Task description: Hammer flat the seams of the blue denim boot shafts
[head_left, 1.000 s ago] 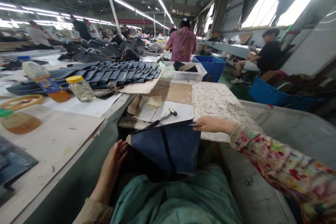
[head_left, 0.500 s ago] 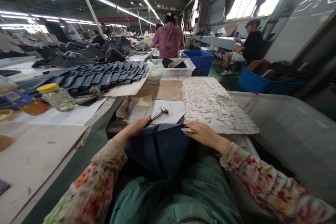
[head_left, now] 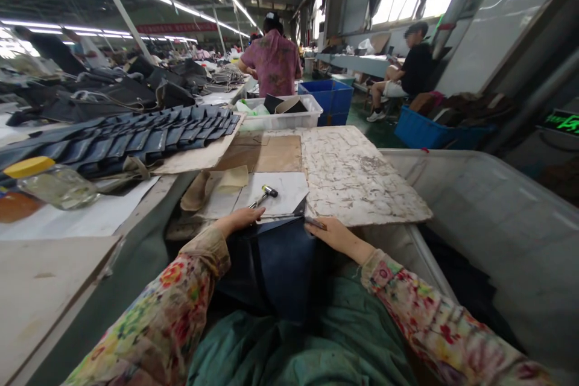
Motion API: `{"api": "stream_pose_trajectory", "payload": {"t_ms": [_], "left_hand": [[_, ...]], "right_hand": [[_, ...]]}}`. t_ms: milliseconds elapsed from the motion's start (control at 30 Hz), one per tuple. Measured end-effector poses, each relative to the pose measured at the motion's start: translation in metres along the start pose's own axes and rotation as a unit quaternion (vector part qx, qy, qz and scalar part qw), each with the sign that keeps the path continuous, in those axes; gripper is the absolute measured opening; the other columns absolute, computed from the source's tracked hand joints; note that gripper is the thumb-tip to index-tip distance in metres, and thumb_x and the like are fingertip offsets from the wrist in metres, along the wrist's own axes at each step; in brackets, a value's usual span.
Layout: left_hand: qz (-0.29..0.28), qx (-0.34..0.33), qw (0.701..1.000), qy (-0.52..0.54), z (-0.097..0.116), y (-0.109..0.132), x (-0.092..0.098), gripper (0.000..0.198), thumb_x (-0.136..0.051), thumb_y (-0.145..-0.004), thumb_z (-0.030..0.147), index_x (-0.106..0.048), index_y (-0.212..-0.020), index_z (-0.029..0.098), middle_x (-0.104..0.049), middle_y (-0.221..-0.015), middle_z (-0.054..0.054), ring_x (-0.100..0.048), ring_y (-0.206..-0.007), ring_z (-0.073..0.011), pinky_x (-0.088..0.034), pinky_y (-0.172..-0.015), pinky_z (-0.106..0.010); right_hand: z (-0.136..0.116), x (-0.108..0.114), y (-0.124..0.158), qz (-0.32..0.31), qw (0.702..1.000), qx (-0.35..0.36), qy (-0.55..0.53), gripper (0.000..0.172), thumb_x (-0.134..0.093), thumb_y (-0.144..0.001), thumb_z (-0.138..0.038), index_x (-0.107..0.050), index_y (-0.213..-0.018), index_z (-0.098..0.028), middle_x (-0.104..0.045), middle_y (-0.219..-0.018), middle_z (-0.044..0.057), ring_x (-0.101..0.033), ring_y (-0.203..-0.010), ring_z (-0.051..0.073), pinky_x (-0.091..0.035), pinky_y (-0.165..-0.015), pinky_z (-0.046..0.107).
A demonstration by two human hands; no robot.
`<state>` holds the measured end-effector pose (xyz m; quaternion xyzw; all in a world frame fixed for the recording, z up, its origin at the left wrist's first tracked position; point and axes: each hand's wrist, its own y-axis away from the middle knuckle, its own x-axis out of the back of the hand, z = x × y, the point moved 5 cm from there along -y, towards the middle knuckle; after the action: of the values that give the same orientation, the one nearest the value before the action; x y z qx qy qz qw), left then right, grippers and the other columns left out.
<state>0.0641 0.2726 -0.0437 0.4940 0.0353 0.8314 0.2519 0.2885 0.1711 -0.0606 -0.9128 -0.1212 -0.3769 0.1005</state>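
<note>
A dark blue bag-like piece [head_left: 284, 265] with a black strip down it hangs over my lap at the table's front edge. My left hand [head_left: 239, 221] grips its top edge on the left, fingers partly hidden. On the right, my right hand [head_left: 335, 234] pinches the top corner. A slim brownish tool [head_left: 315, 223] also shows between those fingers; its kind is unclear. Just beyond my left hand, a small hammer [head_left: 268, 192] with a black-and-yellow head lies on white paper [head_left: 289, 184], its handle end close to my fingers.
A worn white board [head_left: 362, 181] covers the table ahead. Overlapping blue pieces [head_left: 149, 136] lie at left, behind a yellow-lidded jar [head_left: 52, 184]. A large pale bin [head_left: 497, 223] stands at right. A person in a pink shirt [head_left: 275, 63] sits ahead; another sits by the windows.
My view has swung slightly right, so the scene shifts left. The blue piece has turned and folded narrower, my hands now closer together. The tool in my right hand has tilted.
</note>
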Motion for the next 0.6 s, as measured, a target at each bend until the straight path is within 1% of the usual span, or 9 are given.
{"api": "stream_pose_trajectory", "payload": {"t_ms": [33, 100, 167, 233, 333, 400, 467, 533, 600], "left_hand": [[0.002, -0.012, 1.000, -0.002, 0.004, 0.004, 0.002, 0.057, -0.037, -0.074, 0.064, -0.068, -0.074, 0.016, -0.071, -0.075, -0.011, -0.065, -0.075, -0.0253, -0.049, -0.074, -0.034], [0.012, -0.047, 0.999, 0.000, 0.018, 0.019, 0.001, 0.054, -0.036, -0.079, 0.059, -0.068, -0.089, 0.016, -0.071, -0.092, -0.010, -0.064, -0.088, -0.0248, -0.047, -0.083, -0.033], [0.037, -0.099, 0.994, 0.003, 0.035, 0.040, -0.005, 0.048, -0.038, -0.083, 0.052, -0.064, -0.105, 0.018, -0.067, -0.111, -0.008, -0.059, -0.104, -0.0228, -0.043, -0.093, -0.032], [0.078, -0.166, 0.983, -0.008, 0.054, 0.062, -0.018, 0.043, -0.040, -0.087, 0.045, -0.060, -0.115, 0.019, -0.062, -0.121, -0.007, -0.055, -0.112, -0.0210, -0.039, -0.099, -0.032], [0.144, -0.245, 0.956, -0.073, 0.072, 0.086, -0.047, 0.039, -0.040, -0.091, 0.035, -0.054, -0.124, 0.018, -0.059, -0.126, -0.008, -0.053, -0.117, -0.0199, -0.039, -0.101, -0.036], [0.177, -0.259, 0.940, -0.136, 0.074, 0.092, -0.065, 0.039, -0.039, -0.093, 0.030, -0.050, -0.129, 0.019, -0.058, -0.129, -0.007, -0.051, -0.119, -0.0201, -0.036, -0.104, -0.040], [0.206, -0.265, 0.922, -0.192, 0.073, 0.095, -0.077, 0.040, -0.039, -0.094, 0.027, -0.046, -0.133, 0.021, -0.055, -0.132, -0.006, -0.049, -0.122, -0.0204, -0.031, -0.107, -0.043], [0.227, -0.268, 0.908, -0.229, 0.071, 0.096, -0.082, 0.041, -0.039, -0.094, 0.028, -0.044, -0.135, 0.023, -0.050, -0.137, -0.004, -0.046, -0.125, -0.0205, -0.028, -0.109, -0.044], [0.233, -0.270, 0.899, -0.252, 0.070, 0.098, -0.083, 0.042, -0.039, -0.094, 0.031, -0.044, -0.135, 0.024, -0.047, -0.140, -0.003, -0.044, -0.127, -0.0207, -0.028, -0.109, -0.044]], "right_hand": [[0.002, -0.003, 0.005, 0.004, 1.000, -0.003, -0.004, 0.041, -0.041, -0.091, -0.046, -0.065, -0.079, -0.015, -0.062, -0.069, 0.002, -0.057, -0.066, 0.015, -0.043, -0.064, 0.026], [0.002, -0.009, 0.020, 0.025, 1.000, -0.001, 0.001, 0.037, -0.044, -0.091, -0.044, -0.066, -0.090, -0.015, -0.065, -0.081, 0.004, -0.060, -0.076, 0.017, -0.046, -0.072, 0.028], [-0.001, -0.014, 0.039, 0.057, 0.998, 0.016, 0.034, 0.030, -0.048, -0.090, -0.037, -0.064, -0.102, -0.015, -0.065, -0.092, 0.008, -0.060, -0.086, 0.019, -0.046, -0.080, 0.031], [-0.006, -0.022, 0.056, 0.084, 0.991, 0.031, 0.095, 0.027, -0.049, -0.088, -0.027, -0.061, -0.108, -0.013, -0.064, -0.097, 0.011, -0.059, -0.091, 0.021, -0.048, -0.082, 0.034], [-0.010, -0.035, 0.073, 0.094, 0.981, 0.031, 0.166, 0.032, -0.049, -0.084, -0.015, -0.057, -0.115, -0.012, -0.064, -0.097, 0.013, -0.059, -0.090, 0.023, -0.051, -0.080, 0.036], [-0.011, -0.041, 0.077, 0.091, 0.980, 0.025, 0.175, 0.037, -0.049, -0.083, -0.013, -0.055, -0.119, -0.010, -0.064, -0.097, 0.013, -0.060, -0.090, 0.023, -0.052, -0.080, 0.036], [-0.010, -0.043, 0.077, 0.083, 0.981, 0.024, 0.173, 0.040, -0.050, -0.082, -0.013, -0.053, -0.122, -0.011, -0.064, -0.098, 0.012, -0.060, -0.091, 0.023, -0.053, -0.081, 0.036], [-0.009, -0.044, 0.075, 0.081, 0.981, 0.024, 0.173, 0.041, -0.050, -0.082, -0.013, -0.052, -0.123, -0.011, -0.064, -0.100, 0.012, -0.061, -0.091, 0.022, -0.053, -0.082, 0.036], [-0.008, -0.044, 0.075, 0.088, 0.981, 0.024, 0.170, 0.041, -0.048, -0.082, -0.013, -0.051, -0.123, -0.011, -0.064, -0.101, 0.013, -0.061, -0.092, 0.022, -0.053, -0.082, 0.036]]}}
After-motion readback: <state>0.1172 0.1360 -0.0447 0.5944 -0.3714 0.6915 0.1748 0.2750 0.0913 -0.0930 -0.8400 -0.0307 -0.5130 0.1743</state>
